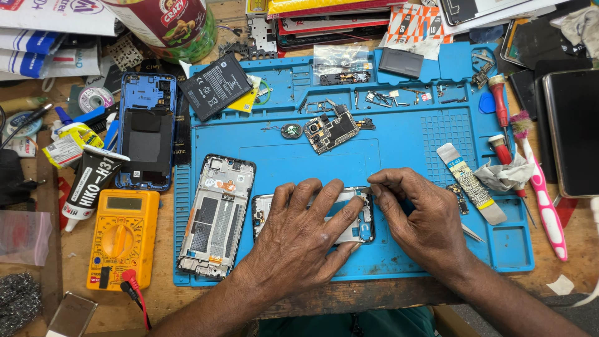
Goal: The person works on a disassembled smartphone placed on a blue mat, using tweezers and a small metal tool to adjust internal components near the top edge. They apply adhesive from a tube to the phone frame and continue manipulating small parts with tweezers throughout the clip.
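An opened phone frame [364,228] lies sideways near the front of the blue repair mat [399,150]. My left hand [306,231] lies flat on top of it, fingers spread, and hides most of it. My right hand [415,215] pinches at the frame's upper right corner with thumb and forefinger; whether it holds a small part there I cannot tell. A second opened phone frame [217,215] lies upright just left of my left hand. A phone circuit board [332,130] rests on the mat above both hands.
A yellow multimeter [121,237], a glue tube [87,184] and a blue phone back [146,131] lie left of the mat. A black battery [215,86] overlaps its top left corner. Red screwdrivers [499,106], a pink brush [543,193], a metal pry tool [471,184] and a dark phone [573,131] lie right.
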